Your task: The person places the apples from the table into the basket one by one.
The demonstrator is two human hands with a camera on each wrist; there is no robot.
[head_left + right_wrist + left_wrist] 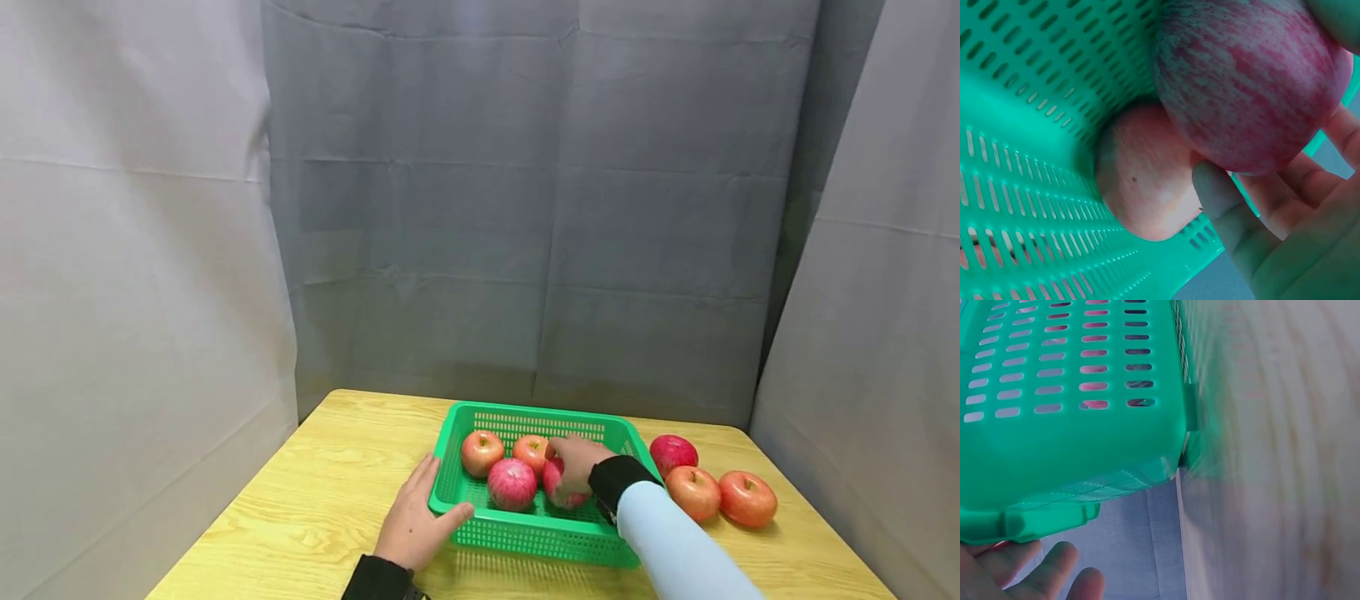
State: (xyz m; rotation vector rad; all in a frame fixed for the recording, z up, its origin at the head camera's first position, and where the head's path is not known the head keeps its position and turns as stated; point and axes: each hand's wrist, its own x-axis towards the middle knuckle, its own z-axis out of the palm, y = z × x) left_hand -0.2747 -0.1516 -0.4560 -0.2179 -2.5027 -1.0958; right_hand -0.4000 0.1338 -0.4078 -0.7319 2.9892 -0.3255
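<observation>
A green plastic basket (540, 522) with slotted walls stands on the table. Inside it, my right hand (576, 460) grips a dark red apple (564, 492), its fingers bent around the fruit. In the right wrist view this streaked apple (1254, 87) overlaps a paler apple (1147, 175) by the basket wall. Two orange-red apples (482, 453) and a pinkish-red apple (512, 484) lie left of that hand. My left hand (417, 518) rests at the basket's front left corner, fingers extended along the side and thumb over the rim; the left wrist view shows fingertips beside the rim.
Outside the basket on the right, a red apple (673, 452) and two orange-red apples (748, 499) sit close together on the wooden table (300, 508). A grey curtain (465, 208) hangs behind, with pale cloth (135, 292) on both sides.
</observation>
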